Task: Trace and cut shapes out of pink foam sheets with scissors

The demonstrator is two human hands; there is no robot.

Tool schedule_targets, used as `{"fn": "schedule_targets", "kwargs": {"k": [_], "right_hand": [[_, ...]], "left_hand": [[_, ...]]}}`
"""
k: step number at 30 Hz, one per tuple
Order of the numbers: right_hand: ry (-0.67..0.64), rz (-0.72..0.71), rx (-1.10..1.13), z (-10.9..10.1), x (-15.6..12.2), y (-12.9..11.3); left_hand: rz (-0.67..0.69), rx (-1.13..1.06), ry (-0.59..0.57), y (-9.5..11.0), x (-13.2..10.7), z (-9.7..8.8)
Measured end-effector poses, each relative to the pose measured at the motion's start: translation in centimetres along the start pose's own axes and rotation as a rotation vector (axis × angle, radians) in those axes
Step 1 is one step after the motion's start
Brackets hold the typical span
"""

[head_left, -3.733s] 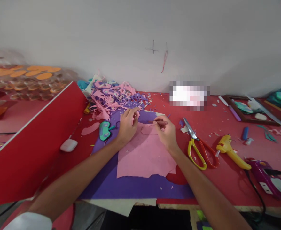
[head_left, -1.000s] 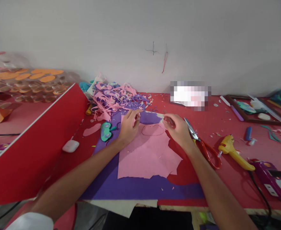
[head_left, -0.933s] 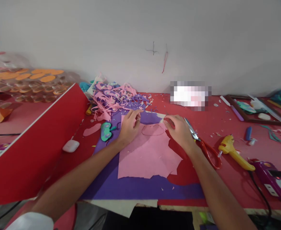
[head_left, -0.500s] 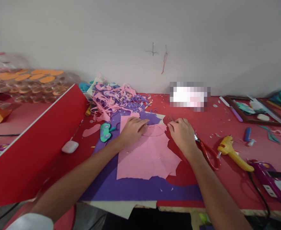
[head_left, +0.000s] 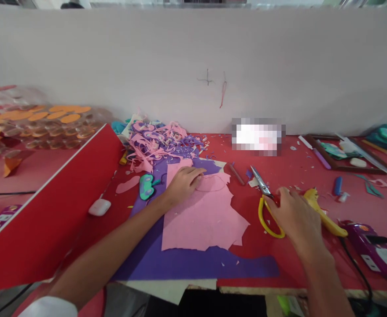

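A pink foam sheet (head_left: 203, 220) with ragged right and lower edges lies over a purple sheet (head_left: 193, 266). Near its top is a drawn rounded outline (head_left: 211, 184). My left hand (head_left: 184, 184) rests on the pink sheet, fingers stretched toward the left of that outline. To the right, my right hand (head_left: 297, 215) closes on the red handle of a pair of scissors (head_left: 261, 181). The scissors' other loop is yellow, and their blades point up and left. A brown pencil-like stick (head_left: 236, 173) lies just beyond the sheet's upper right edge.
Pink and purple scraps (head_left: 160, 141) heap behind the sheets. A red board (head_left: 57, 211) leans at left, near a white case (head_left: 100, 207) and a teal cutout (head_left: 146, 186). A yellow glue gun (head_left: 328, 222), purple power strip (head_left: 371, 248) and brown frame (head_left: 335, 163) are at right.
My right hand has left the pink sheet's upper right edge and moved right to take hold of the scissors. My left hand stays on the sheet. The view has tilted up slightly.
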State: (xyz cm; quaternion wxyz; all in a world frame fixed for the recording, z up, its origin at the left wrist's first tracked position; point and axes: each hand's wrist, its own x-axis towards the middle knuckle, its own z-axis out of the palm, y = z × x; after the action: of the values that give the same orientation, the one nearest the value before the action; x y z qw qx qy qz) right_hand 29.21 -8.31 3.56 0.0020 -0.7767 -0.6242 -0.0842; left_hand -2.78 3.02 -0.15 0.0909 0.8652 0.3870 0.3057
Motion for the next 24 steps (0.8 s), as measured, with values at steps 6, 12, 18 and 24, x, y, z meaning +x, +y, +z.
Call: {"fn": "schedule_targets", "kwargs": {"k": [6, 12, 18, 24], "right_hand": [[-0.102, 0.005, 0.036, 1.0, -2.4, 1.2], [-0.129, 0.008, 0.112, 1.4, -2.2, 1.2], [0.035, -0.05, 0.092, 1.7, -2.2, 1.6], [0.044, -0.061, 0.026, 1.2, -2.8, 2.7]], "left_hand": [[0.042, 0.004, 0.034, -0.1, -0.1, 0.0], [0.111, 0.022, 0.091, -0.2, -0.2, 0.1], [0.134, 0.022, 0.072, 0.1, -0.1, -0.2], [0.151, 0.024, 0.08, -0.1, -0.1, 0.0]]}}
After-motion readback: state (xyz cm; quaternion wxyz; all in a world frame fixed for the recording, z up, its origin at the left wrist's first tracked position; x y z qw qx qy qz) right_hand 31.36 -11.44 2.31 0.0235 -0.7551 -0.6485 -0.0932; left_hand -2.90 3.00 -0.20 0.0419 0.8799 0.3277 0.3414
